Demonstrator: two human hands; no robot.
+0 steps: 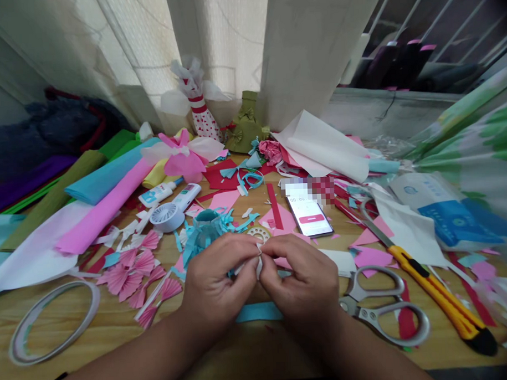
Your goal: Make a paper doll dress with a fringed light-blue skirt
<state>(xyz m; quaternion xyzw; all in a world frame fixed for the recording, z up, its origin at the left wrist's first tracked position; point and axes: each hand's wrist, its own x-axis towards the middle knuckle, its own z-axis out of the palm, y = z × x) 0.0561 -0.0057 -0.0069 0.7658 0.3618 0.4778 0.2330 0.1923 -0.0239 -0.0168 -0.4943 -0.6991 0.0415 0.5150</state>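
My left hand (217,282) and my right hand (304,277) meet at the middle of the wooden table (96,328). Both pinch a small white strip of paper or tape (259,262) between thumbs and fingertips. A bit of blue paper shows between my palms. A blue paper strip (258,312) lies flat under my hands. Just beyond my fingers sit a fringed blue crepe bundle (207,230) and a small tape roll (258,233).
Scissors (382,307) and a yellow utility knife (435,286) lie to the right. A phone (309,213) is behind my hands. Pink folded paper fans (131,272), a large tape ring (54,319), a white mini fan (167,215) and crepe paper rolls (104,201) fill the left.
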